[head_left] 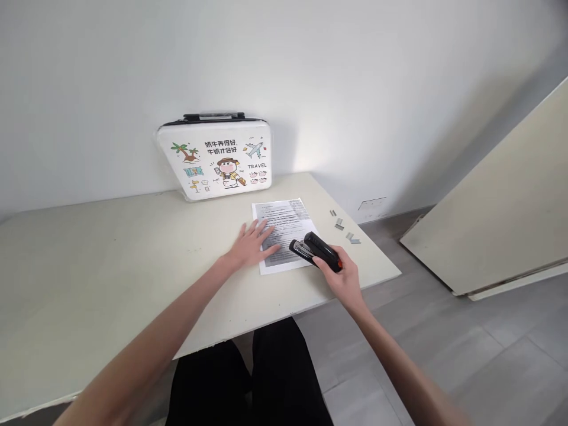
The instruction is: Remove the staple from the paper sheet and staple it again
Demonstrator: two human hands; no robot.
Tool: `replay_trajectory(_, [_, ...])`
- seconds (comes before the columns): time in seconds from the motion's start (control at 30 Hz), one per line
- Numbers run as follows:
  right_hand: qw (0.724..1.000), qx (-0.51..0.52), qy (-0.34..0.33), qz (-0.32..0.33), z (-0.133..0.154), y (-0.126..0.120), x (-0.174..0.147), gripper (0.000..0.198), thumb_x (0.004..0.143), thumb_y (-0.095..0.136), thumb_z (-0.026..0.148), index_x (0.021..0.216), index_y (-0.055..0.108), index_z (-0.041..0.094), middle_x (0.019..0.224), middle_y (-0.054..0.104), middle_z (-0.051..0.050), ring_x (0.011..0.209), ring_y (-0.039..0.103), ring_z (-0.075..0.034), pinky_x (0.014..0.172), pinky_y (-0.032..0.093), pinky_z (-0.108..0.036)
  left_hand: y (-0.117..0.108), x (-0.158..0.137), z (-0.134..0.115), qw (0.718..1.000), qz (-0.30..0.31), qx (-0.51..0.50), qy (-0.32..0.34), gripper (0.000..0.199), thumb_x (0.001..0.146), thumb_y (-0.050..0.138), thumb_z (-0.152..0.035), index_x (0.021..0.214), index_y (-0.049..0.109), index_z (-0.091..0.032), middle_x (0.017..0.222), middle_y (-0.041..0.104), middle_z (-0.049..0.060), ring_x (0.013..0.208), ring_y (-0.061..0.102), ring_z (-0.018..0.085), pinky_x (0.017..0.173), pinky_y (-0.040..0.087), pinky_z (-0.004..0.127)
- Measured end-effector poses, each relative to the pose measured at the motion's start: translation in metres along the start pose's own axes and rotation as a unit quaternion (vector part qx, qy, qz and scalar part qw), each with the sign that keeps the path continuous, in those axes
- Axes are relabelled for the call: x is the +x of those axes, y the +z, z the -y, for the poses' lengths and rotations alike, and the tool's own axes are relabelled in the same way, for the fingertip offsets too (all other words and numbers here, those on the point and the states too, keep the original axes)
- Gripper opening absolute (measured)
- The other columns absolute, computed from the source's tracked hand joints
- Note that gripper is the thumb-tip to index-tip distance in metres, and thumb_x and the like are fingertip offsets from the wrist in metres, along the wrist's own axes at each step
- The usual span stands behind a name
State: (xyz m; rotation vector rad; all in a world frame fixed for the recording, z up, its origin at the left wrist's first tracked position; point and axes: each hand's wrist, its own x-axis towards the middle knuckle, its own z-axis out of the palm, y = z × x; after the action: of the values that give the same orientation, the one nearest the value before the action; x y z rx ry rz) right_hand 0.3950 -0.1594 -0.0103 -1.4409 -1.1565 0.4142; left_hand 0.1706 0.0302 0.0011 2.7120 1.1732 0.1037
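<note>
A printed sheet of paper [284, 222], perhaps a small stack, lies on the table with dark lines of text. My left hand [252, 244] rests flat on its left side, fingers spread. In my right hand [344, 277] is a black stapler [320, 251] with a bit of red near its back end. The stapler's jaws are apart and point left, over the lower right part of the paper. Several small strips of staples [339, 224] lie on the table to the right of the paper.
A white cartoon-printed case [217, 160] with a black handle stands against the wall at the back of the pale table [110, 254]. The table's right edge drops to a grey floor [426, 331]. A pale panel [501, 219] leans at the far right.
</note>
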Motion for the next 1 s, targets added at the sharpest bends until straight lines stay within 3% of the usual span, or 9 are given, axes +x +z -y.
replay_trajectory(0.1, [0.999, -0.033, -0.033, -0.021, -0.003, 0.004, -0.003, 0.033, 0.093, 0.069, 0.051, 0.111, 0.067, 0.022, 0.101, 0.072, -0.007, 0.092, 0.066, -0.024, 0.081, 0.055, -0.036, 0.008, 0.008, -0.013, 0.999, -0.048, -0.011, 0.006, 0.078, 0.103, 0.033, -0.073, 0.166, 0.036, -0.026, 0.176, 0.017, 0.005, 0.163, 0.013, 0.033, 0.132, 0.005, 0.058])
replay_trajectory(0.2, [0.997, -0.054, -0.046, -0.009, -0.004, 0.006, -0.004, 0.032, 0.094, 0.069, 0.050, 0.110, 0.066, 0.023, 0.102, 0.073, -0.007, 0.093, 0.067, -0.025, 0.082, 0.054, -0.037, 0.011, -0.013, -0.011, 0.992, -0.120, -0.027, 0.025, 0.065, 0.110, 0.028, -0.059, 0.163, 0.041, -0.024, 0.176, 0.019, 0.005, 0.163, 0.016, 0.029, 0.133, 0.012, 0.051])
replay_trajectory(0.37, [0.994, -0.083, -0.054, 0.044, -0.005, 0.006, -0.004, 0.032, 0.094, 0.068, 0.051, 0.111, 0.067, 0.024, 0.106, 0.074, -0.008, 0.095, 0.068, -0.026, 0.080, 0.055, -0.038, 0.004, -0.096, 0.022, 0.992, -0.096, -0.044, 0.063, 0.059, 0.111, 0.031, -0.055, 0.161, 0.044, -0.028, 0.174, 0.028, 0.001, 0.162, 0.022, 0.026, 0.134, 0.018, 0.049])
replay_trajectory(0.5, [0.990, -0.089, -0.047, 0.095, 0.000, 0.014, -0.009, 0.036, 0.092, 0.071, 0.054, 0.111, 0.068, 0.024, 0.106, 0.075, -0.008, 0.093, 0.069, -0.026, 0.078, 0.056, -0.037, -0.003, -0.164, 0.054, 0.992, -0.117, -0.053, -0.003, 0.060, 0.110, 0.036, -0.055, 0.161, 0.044, -0.025, 0.171, 0.036, 0.003, 0.160, 0.029, 0.025, 0.132, 0.023, 0.048])
replay_trajectory(0.63, [0.985, -0.075, -0.031, 0.151, 0.018, 0.043, -0.013, 0.038, 0.092, 0.070, 0.056, 0.112, 0.069, 0.024, 0.107, 0.076, -0.009, 0.095, 0.071, -0.027, 0.080, 0.058, -0.039, -0.008, -0.201, 0.065, 0.984, -0.135, -0.109, -0.050, 0.061, 0.107, 0.041, -0.057, 0.160, 0.046, -0.026, 0.167, 0.043, 0.003, 0.157, 0.035, 0.027, 0.130, 0.029, 0.048])
replay_trajectory(0.77, [0.972, -0.064, -0.046, 0.223, 0.042, 0.090, -0.007, 0.033, 0.092, 0.070, 0.052, 0.112, 0.067, 0.026, 0.107, 0.077, -0.006, 0.096, 0.071, -0.027, 0.083, 0.057, -0.040, -0.014, -0.199, 0.069, 0.964, -0.148, -0.205, -0.081, 0.059, 0.104, 0.046, -0.059, 0.154, 0.052, -0.029, 0.162, 0.051, 0.004, 0.149, 0.048, 0.031, 0.124, 0.040, 0.049])
replay_trajectory(1.0, [0.949, -0.038, -0.085, 0.300, 0.056, 0.177, 0.036, 0.030, 0.088, 0.073, 0.047, 0.108, 0.067, 0.026, 0.104, 0.077, -0.002, 0.096, 0.071, -0.024, 0.087, 0.053, -0.037, -0.022, -0.132, 0.113, 0.893, -0.233, -0.360, -0.135, 0.046, 0.097, 0.055, -0.054, 0.130, 0.066, -0.023, 0.142, 0.068, 0.010, 0.131, 0.065, 0.029, 0.114, 0.049, 0.044])
